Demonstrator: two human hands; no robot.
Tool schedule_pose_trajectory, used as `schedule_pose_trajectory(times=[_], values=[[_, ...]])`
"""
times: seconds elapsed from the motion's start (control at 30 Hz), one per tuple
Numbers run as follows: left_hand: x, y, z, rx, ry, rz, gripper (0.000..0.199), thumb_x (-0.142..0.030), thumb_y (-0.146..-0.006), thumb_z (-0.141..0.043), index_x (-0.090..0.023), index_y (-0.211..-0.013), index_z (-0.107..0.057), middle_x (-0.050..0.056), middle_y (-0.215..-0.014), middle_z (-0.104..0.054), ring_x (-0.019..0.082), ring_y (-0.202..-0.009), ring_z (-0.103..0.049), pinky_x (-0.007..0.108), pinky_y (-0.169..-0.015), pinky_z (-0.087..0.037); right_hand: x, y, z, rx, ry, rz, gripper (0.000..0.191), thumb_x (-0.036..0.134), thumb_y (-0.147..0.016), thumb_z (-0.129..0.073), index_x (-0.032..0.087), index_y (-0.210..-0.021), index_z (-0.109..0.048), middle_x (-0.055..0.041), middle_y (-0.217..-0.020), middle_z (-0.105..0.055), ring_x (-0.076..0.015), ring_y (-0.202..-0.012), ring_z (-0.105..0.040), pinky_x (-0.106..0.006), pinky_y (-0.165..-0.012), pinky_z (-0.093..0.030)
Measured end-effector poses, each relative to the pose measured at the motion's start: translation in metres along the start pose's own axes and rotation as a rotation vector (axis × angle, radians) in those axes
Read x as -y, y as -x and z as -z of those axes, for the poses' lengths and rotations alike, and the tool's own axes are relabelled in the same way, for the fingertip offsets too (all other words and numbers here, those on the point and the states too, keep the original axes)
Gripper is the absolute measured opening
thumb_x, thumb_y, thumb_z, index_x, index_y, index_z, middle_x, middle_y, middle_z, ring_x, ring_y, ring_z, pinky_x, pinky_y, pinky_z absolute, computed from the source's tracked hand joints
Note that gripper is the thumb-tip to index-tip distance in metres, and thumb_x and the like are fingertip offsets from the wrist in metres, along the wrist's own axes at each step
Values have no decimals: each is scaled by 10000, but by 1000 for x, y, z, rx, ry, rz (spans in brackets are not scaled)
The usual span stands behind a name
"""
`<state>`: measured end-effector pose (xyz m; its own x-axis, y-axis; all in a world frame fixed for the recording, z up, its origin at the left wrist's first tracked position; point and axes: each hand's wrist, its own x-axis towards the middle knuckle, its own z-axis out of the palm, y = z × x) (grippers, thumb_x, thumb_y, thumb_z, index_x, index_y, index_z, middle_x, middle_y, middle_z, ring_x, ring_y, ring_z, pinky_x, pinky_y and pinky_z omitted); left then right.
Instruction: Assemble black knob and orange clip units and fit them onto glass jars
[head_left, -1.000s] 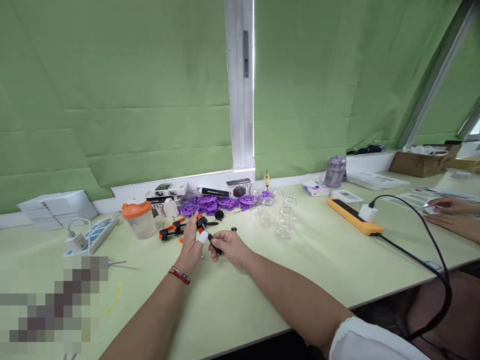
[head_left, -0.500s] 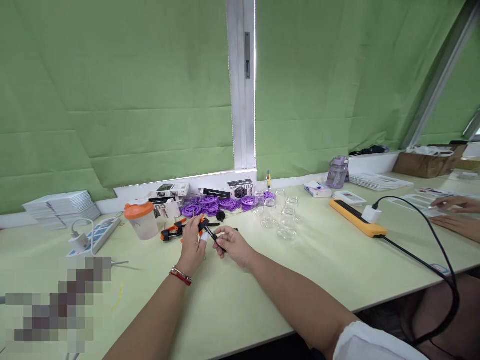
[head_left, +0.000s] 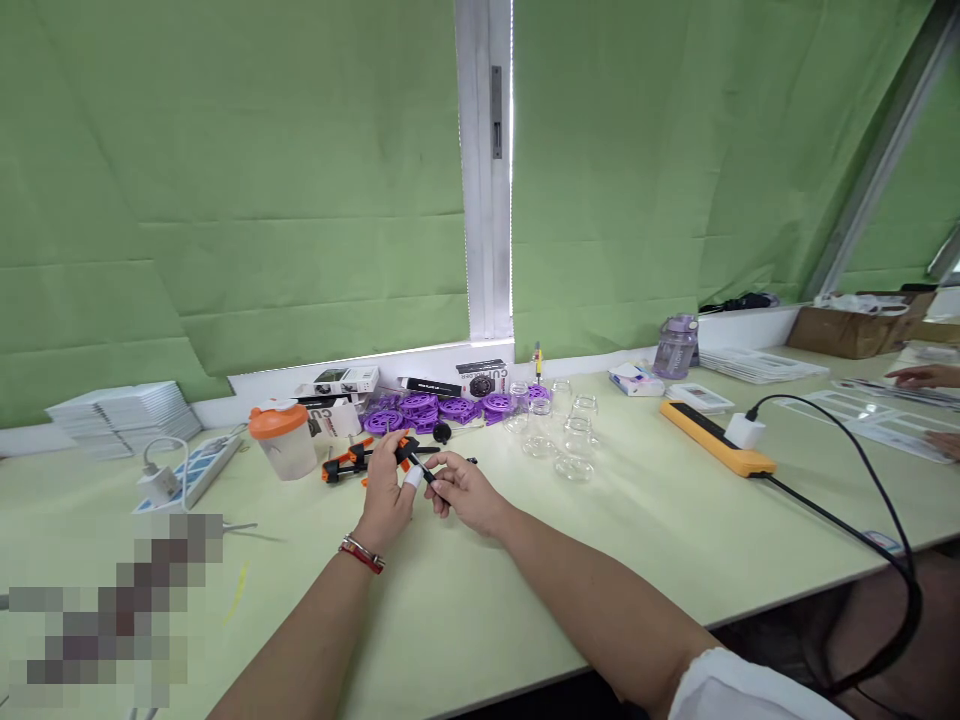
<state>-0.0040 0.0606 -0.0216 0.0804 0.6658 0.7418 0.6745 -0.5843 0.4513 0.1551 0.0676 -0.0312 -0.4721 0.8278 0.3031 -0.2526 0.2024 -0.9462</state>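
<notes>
The fingers of the left hand (head_left: 388, 500) curl around a small black-and-orange plastic piece (head_left: 407, 452), partly hiding it. Just right of them, the right hand (head_left: 466, 495) pinches a slim black rod (head_left: 430, 477) between thumb and fingertips; whether rod and piece join is hard to tell. Left of the left fingers lie black-and-orange bars (head_left: 343, 467), partly covered by that hand. Beyond the fingers, purple spoked plastic discs (head_left: 420, 408) overlap, their number unclear.
</notes>
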Motion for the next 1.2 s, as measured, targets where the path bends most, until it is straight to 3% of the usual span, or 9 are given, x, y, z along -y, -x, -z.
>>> schedule_pose_trajectory(times=[0.63, 1.2], values=[[-4, -1, 3, 14, -40, -68, 570, -216, -840, -460, -210, -1379, -277, 142, -1366, -361, 273, -1294, -316, 452, -1006, -335, -1, 0, 3, -1, 3, 22, 244, 268, -768, -563, 208, -995, -496, 31, -703, -577, -84, -497, -524, -226, -480, -413], [-1, 1, 0, 80, -58, -8, 577, -257, -871, -435, -231, -1410, -231, 131, -1414, -332, 277, -1310, -296, 468, -994, -361, -1, 0, 4, -24, 2, 21, 228, 259, -775, -550, 209, -988, -490, 41, -685, -578, -75, -482, -510, -219, -473, -400]])
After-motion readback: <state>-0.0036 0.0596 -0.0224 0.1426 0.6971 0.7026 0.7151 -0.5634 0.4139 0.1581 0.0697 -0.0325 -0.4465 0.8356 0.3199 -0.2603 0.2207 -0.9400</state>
